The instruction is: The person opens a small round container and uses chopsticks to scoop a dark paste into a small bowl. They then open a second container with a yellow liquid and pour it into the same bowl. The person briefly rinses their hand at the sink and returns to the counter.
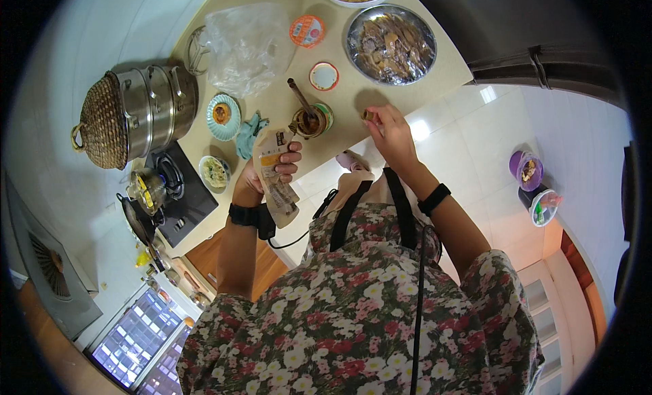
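Note:
My left hand (288, 163) grips a beige printed spouted pouch (275, 178), its spout end towards an open glass jar (320, 121). The jar holds dark brown sauce, and a brown-handled utensil (301, 97) leans in it. To the right of the jar, my right hand (389, 130) holds a small brownish cap-like piece (367, 115) between thumb and fingertips. Beyond the jar lies a round lid with a red rim (324, 76). A teal cloth (250, 134) lies just left of the jar, near a pale blue fluted dish (223, 117) with something orange-brown in it.
Film-covered food fills a round metal tray (391, 45). A clear plastic bag (249, 46) and an orange-lidded tub (307, 31) are on the counter (351, 102). At left stand a bowl of shredded food (215, 172), a steamer (163, 110) and a pot (147, 190) on a lit stove.

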The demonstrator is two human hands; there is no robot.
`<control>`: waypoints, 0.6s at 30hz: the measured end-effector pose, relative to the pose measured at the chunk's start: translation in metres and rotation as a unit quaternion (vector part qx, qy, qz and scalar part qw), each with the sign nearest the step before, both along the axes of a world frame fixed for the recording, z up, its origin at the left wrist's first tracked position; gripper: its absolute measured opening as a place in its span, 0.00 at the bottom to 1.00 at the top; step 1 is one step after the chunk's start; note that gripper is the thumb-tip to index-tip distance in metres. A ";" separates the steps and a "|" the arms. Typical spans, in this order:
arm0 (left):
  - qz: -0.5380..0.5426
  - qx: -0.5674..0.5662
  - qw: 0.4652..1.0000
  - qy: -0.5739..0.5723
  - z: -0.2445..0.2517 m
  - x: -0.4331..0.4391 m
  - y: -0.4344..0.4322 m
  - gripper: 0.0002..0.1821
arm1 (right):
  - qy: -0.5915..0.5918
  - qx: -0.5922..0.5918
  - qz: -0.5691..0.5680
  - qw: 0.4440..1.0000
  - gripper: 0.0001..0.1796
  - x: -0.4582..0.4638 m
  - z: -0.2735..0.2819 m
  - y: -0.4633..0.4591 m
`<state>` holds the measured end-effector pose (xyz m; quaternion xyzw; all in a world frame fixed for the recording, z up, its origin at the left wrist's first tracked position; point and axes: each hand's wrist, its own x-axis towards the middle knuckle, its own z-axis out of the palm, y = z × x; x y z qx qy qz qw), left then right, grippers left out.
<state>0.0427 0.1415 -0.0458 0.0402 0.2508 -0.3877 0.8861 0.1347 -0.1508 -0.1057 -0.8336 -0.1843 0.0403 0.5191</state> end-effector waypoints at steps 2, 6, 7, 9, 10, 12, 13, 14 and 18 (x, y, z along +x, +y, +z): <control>0.013 -0.057 0.998 0.017 -0.002 0.000 0.001 0.14 | 0.008 -0.002 0.008 1.000 0.13 0.001 0.003 0.001; 0.019 -0.063 0.998 0.019 -0.003 -0.005 0.000 0.15 | -0.017 0.011 0.003 1.000 0.12 0.003 0.005 0.005; 0.024 -0.066 0.997 0.019 -0.003 -0.007 -0.001 0.15 | -0.011 0.008 0.007 1.000 0.13 0.004 0.005 0.005; 0.034 -0.068 0.997 0.031 -0.002 -0.009 -0.004 0.14 | -0.006 0.007 0.012 1.000 0.13 0.004 0.005 0.006; 0.038 -0.067 0.996 0.043 -0.001 -0.009 -0.005 0.13 | -0.006 0.008 0.013 1.000 0.13 0.004 0.005 0.006; 0.038 -0.079 0.994 0.059 0.001 -0.008 -0.007 0.12 | -0.008 0.007 0.014 1.000 0.13 0.003 0.005 0.006; 0.034 -0.092 0.993 0.062 0.001 -0.007 -0.008 0.12 | -0.011 0.007 0.014 1.000 0.13 0.003 0.005 0.006; 0.034 -0.103 0.992 0.068 0.003 -0.006 -0.009 0.11 | -0.013 0.007 0.015 1.000 0.13 0.002 0.006 0.006; 0.061 -0.096 0.990 0.085 0.010 -0.009 -0.012 0.09 | -0.004 0.009 0.013 1.000 0.14 0.001 0.007 0.006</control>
